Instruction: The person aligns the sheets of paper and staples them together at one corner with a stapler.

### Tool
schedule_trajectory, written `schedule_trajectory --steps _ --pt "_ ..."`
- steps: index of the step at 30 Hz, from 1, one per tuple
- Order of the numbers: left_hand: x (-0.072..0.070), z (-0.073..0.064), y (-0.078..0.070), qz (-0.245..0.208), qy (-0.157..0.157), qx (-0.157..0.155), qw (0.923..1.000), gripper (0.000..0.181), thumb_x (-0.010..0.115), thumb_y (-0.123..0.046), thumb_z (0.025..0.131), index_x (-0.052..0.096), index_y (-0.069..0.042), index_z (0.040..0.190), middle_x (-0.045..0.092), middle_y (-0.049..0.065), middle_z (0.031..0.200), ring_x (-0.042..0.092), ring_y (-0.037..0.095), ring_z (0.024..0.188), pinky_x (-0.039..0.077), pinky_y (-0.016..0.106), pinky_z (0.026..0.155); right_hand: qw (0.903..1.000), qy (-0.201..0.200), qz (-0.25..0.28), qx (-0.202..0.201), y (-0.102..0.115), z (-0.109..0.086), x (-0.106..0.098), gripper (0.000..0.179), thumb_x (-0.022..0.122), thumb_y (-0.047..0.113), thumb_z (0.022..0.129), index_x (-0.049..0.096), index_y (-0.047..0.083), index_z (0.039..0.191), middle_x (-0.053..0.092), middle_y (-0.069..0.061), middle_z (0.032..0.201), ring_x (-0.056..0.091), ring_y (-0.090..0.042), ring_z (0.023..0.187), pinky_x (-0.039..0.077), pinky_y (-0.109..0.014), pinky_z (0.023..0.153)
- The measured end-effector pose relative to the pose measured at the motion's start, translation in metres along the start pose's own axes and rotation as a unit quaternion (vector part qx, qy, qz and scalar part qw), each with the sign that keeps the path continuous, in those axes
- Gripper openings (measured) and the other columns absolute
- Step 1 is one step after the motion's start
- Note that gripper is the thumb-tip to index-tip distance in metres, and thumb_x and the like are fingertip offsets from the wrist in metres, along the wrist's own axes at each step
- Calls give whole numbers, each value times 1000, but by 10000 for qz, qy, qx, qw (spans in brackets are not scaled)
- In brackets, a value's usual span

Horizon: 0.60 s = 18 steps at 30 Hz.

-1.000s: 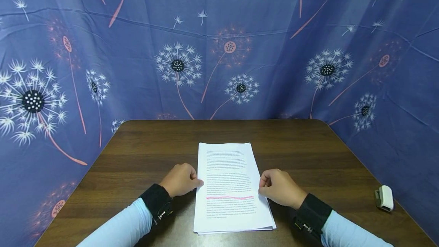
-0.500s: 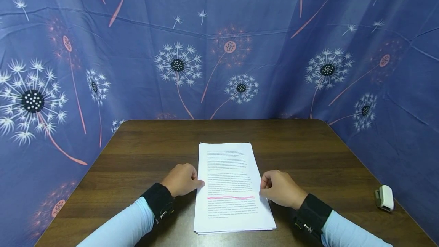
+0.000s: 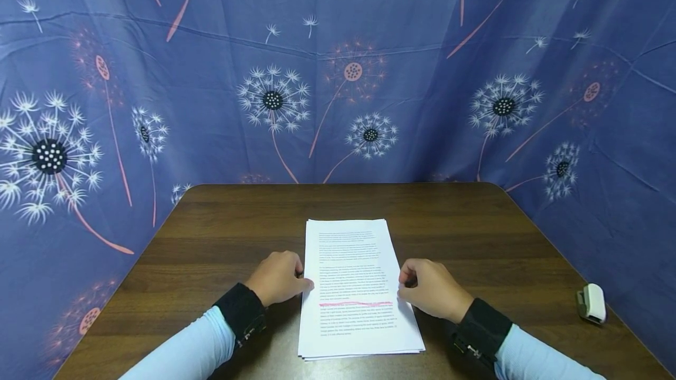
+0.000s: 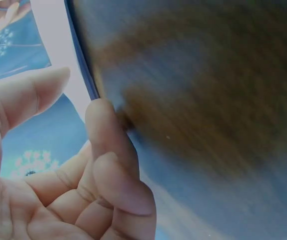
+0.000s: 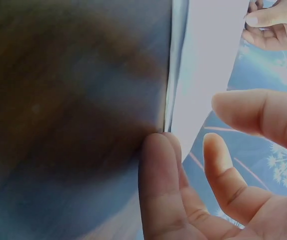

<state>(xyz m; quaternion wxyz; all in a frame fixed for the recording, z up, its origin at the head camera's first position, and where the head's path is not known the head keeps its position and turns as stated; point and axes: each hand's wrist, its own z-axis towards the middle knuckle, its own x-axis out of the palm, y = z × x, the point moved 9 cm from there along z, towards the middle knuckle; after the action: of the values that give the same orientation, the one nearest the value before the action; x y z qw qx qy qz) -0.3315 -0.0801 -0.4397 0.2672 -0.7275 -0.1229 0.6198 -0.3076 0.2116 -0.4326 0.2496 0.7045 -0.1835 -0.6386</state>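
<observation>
The stack of printed sheets [image 3: 359,274] lies on the wooden table [image 3: 237,216] between the fingers of both hands, a pink marked line [image 3: 355,304] crossing the top page a little nearer the wearer than the thumbs. The left hand [image 3: 277,277] touches one long edge with its fingertips, thumb over the margin; the right hand [image 3: 435,289] does likewise at the opposite edge. Fingers are bent, but whether they truly pinch the paper, I cannot tell from the blurred wrist views. Well out beyond the right fingers sits a small white-and-dark object [image 3: 592,304]; past all the fingertips hangs blue dandelion-print cloth [image 3: 338,16].
</observation>
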Motion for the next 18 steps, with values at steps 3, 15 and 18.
schedule_trajectory --steps 3,15,18 --pt "0 0 -3 49 -30 9 10000 34 87 -28 82 74 -3 101 65 2 76 57 19 60 44 31 52 10000 -54 -36 -53 2 0 -1 20 84 8 79 66 14 86 63 1 83 56 -18 75 46 -32 64" --pt "-2 0 -7 98 -95 -46 9999 35 88 -25 81 74 -2 103 66 3 78 58 18 62 45 30 54 9999 -83 30 -144 6 2 -1 19 83 8 78 67 14 85 64 2 82 56 -17 72 45 -32 61" --pt "-1 1 -6 101 -108 -28 9999 33 88 -24 81 74 -2 101 65 2 77 58 18 61 44 30 53 9999 -75 79 -93 6 3 -1 19 83 7 79 67 13 86 64 1 82 57 -17 71 45 -32 60"
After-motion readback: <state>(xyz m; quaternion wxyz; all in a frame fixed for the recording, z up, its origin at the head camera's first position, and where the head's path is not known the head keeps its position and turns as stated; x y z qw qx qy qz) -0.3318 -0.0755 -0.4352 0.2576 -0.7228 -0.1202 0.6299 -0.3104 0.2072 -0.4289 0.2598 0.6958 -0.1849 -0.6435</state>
